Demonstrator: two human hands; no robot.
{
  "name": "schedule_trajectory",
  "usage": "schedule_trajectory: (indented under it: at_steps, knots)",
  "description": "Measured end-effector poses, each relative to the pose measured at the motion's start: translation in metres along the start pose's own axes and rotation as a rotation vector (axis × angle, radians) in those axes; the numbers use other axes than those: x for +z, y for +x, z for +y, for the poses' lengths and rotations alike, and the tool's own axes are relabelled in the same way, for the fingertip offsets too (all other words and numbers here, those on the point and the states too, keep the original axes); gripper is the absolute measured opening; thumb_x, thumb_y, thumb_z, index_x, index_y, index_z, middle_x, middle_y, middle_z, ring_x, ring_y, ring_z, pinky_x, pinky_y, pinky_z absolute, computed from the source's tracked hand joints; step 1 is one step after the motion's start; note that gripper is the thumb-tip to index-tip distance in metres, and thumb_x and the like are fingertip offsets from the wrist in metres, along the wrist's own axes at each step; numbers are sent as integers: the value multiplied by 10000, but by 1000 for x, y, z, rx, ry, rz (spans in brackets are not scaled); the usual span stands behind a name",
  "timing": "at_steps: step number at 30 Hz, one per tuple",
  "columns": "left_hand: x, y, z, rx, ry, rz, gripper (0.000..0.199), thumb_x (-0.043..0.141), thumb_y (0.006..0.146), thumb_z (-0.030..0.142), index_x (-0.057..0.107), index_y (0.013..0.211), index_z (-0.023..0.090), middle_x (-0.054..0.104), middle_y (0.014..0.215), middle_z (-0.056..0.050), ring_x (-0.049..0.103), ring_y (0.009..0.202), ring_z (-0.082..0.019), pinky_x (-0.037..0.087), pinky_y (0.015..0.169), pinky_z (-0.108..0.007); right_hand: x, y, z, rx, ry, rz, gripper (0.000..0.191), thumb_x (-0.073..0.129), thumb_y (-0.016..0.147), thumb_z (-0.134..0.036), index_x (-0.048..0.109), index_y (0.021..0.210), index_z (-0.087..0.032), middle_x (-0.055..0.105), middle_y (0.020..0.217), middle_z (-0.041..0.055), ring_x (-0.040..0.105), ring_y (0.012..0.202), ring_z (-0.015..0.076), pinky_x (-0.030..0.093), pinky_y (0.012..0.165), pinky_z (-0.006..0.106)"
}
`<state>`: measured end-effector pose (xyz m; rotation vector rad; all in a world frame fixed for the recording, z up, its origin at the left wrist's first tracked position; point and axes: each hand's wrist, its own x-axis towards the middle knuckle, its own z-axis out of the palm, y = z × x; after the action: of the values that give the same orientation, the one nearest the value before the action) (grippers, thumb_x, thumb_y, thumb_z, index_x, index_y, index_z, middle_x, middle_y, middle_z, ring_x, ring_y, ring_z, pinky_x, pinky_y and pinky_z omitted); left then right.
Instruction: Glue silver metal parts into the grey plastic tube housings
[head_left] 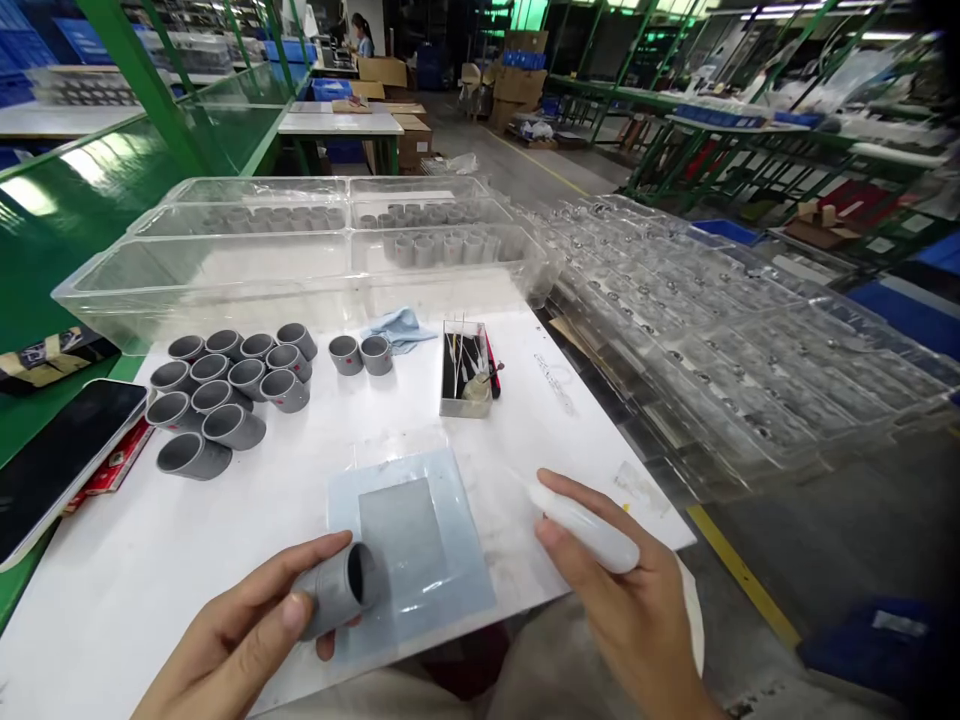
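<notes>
Left edge of counter (97, 590): phone (71, 450), screen dark, partly covering a red packet (118, 462). Behind phone: dark, patterned bundle (52, 358) on green surface (52, 240). Right of counter: broad array of clear plastic trays (735, 320), small items inside too blurred to identify. Lower right: blue container (870, 640) on grey floor, near yellow floor line (739, 570). Background, left to centre: white-topped table (337, 123), cardboard boxes (382, 71), seated person (363, 40). Further right: stacked cartons (521, 85); green-framed benches (720, 125) carrying mixed materials.
</notes>
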<state>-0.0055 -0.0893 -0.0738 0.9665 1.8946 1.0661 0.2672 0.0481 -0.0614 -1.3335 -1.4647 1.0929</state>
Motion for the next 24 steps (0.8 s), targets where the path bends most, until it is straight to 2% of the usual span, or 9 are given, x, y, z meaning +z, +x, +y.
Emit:
schedule_trajectory:
  at_steps: [2,4,6,8,10,12,15,19,24]
  knots:
    - [4,-6,4,-152,-115,-59,567,764,789,678,748,1276,388,845,1050,-2,797,879,-245,661,783,-295,14,-6,-2,24,111,-14,302,834,821,-451,819,1072,-284,743,763,36,626,606,205,520,543,320]
    - [5,-8,7,-186,-133,-38,577,886,677,613,774,1204,407,803,1223,15,769,1043,-249,637,840,-241,28,-10,-7,75,242,-94,276,816,840,-450,794,1040,-262,603,594,-10,512,506,164,437,476,297]
    - [5,-6,6,-116,-79,-1,457,881,707,570,803,1129,414,737,1360,31,683,1263,-259,595,941,-208,39,-12,-13,119,337,-155,254,788,864,-456,761,1008,-249,499,534,-42,433,473,142,367,452,282]
    - [3,-2,4,-56,-57,-9,406,850,750,562,807,1131,428,686,1439,45,580,1407,-267,555,1018,-204,47,-13,-19,148,382,-132,234,769,872,-459,729,973,-251,450,528,-58,389,473,130,322,461,277]
    - [1,1,1,-51,-47,-38,415,815,787,572,794,1177,430,696,1429,34,582,1407,-281,575,1003,-229,53,-15,-22,171,386,-65,231,773,856,-461,715,937,-253,429,534,-63,368,484,126,299,479,280]
    - [-2,3,-1,-50,-26,-81,451,784,816,582,776,1236,418,727,1392,9,651,1323,-298,601,991,-282,56,-16,-23,193,378,-22,254,796,826,-474,722,913,-246,432,551,-59,367,508,130,300,498,287]
    - [-4,4,-4,-26,1,-139,478,775,827,579,762,1276,415,750,1367,-1,695,1255,-304,599,1024,-333,58,-16,-19,226,431,42,341,811,800,-555,726,850,-228,495,631,-26,413,589,148,363,562,303]
    - [-2,2,-2,-71,-33,-99,477,779,811,598,775,1246,404,768,1311,-2,701,1217,-296,582,1047,-336,58,-16,-12,257,509,75,482,692,881,-678,713,754,-213,514,679,-2,418,625,149,382,610,309]
    - [1,1,6,-41,-7,-80,451,796,787,595,810,1186,386,775,1280,-27,711,1185,-316,621,970,-339,56,-21,-5,234,548,56,532,589,944,-698,746,783,-216,520,665,7,419,613,146,370,584,292]
